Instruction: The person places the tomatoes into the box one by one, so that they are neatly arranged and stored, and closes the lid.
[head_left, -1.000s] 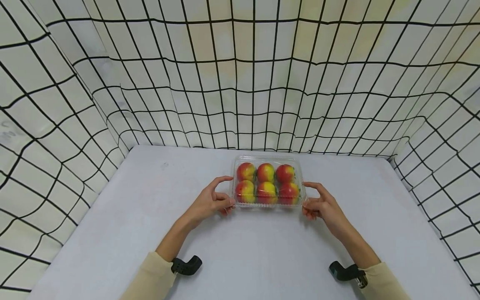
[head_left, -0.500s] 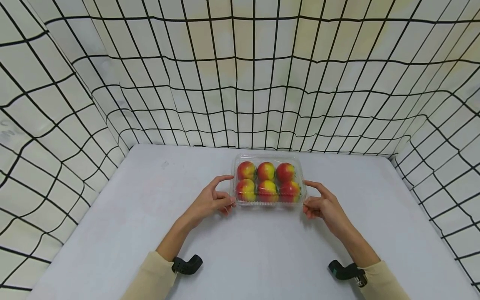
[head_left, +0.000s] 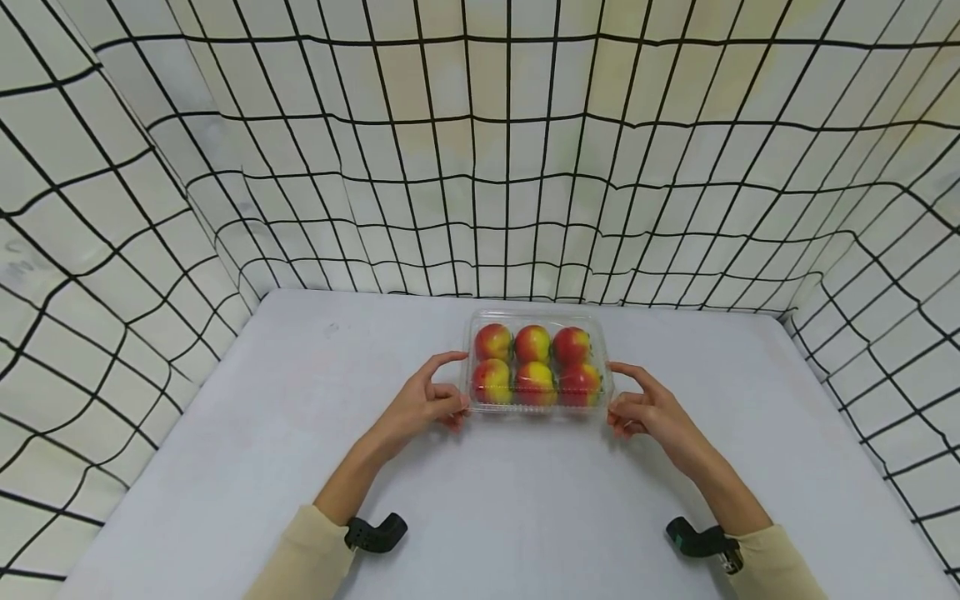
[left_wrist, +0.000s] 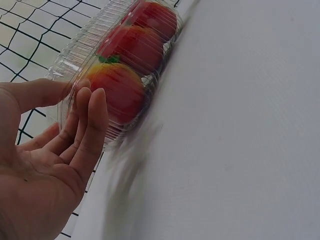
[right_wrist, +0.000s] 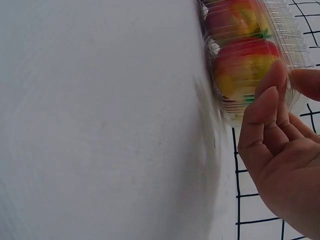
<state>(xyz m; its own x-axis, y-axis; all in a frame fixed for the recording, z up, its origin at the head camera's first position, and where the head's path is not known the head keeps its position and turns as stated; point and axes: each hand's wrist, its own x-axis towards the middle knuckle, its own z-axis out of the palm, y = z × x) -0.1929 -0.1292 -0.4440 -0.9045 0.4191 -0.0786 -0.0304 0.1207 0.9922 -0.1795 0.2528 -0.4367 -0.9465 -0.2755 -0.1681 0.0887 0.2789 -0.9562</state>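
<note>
A clear plastic clamshell box (head_left: 537, 317) lies near the far side of the table, with several red and yellow apples (head_left: 533, 343) in two rows inside. My left hand (head_left: 420, 406) holds the box's left end, forefinger at the side and thumb at the near corner. At the opposite end, my right hand (head_left: 654, 414) grips in the same way. Up close in the left wrist view, the left thumb and fingertips pinch the ridged rim (left_wrist: 70, 62). The right wrist view has the right fingertips (right_wrist: 270, 97) over the box's corner, with the thumb at its rim.
A white table (head_left: 517, 500) spreads beneath the box. Black netting (head_left: 506, 179) hangs in front of pale walls at the back and both sides. Each wrist carries a black camera mount (head_left: 377, 533) below the beige sleeves (head_left: 303, 554).
My right wrist and forearm have shifted slightly to the right, and the right lower fingers have loosened a little. The box and my left hand stay almost in place.
</note>
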